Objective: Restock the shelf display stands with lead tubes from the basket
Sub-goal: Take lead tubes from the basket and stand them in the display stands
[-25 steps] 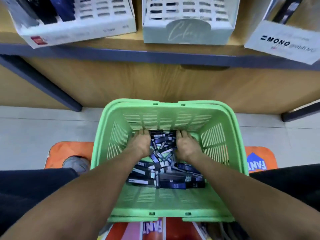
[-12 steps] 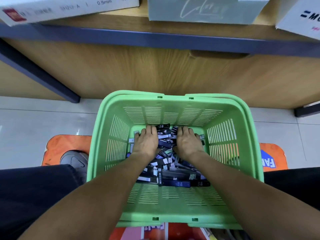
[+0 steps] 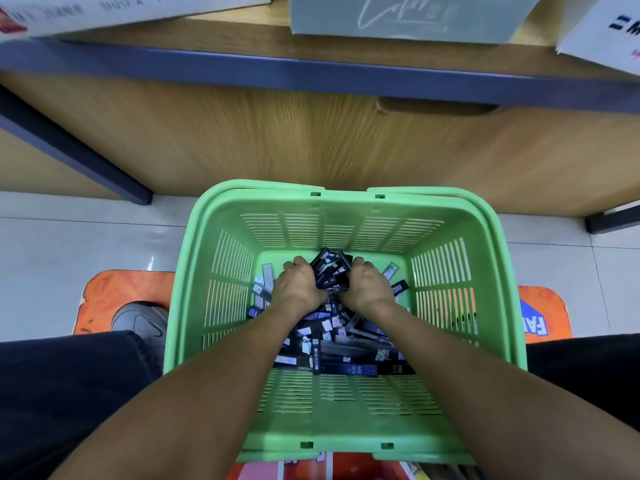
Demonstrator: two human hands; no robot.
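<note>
Left hand [image 3: 298,285] and right hand [image 3: 366,285], fingers curled, clamp 1 bundle of lead tubes [image 3: 330,271] low inside the green basket [image 3: 228,271]. Risk: loose bundle slips, tubes spill when lifted.

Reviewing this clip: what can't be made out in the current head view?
- Display stands on the shelf: cut off by the top edge, so their slots and fill level are unseen.
- Fingertips of the left hand and right hand: buried in the lead tubes.
- Tube count in the green basket: piled, hidden by hands and forearms.
- Most tube labels: too small.
</note>
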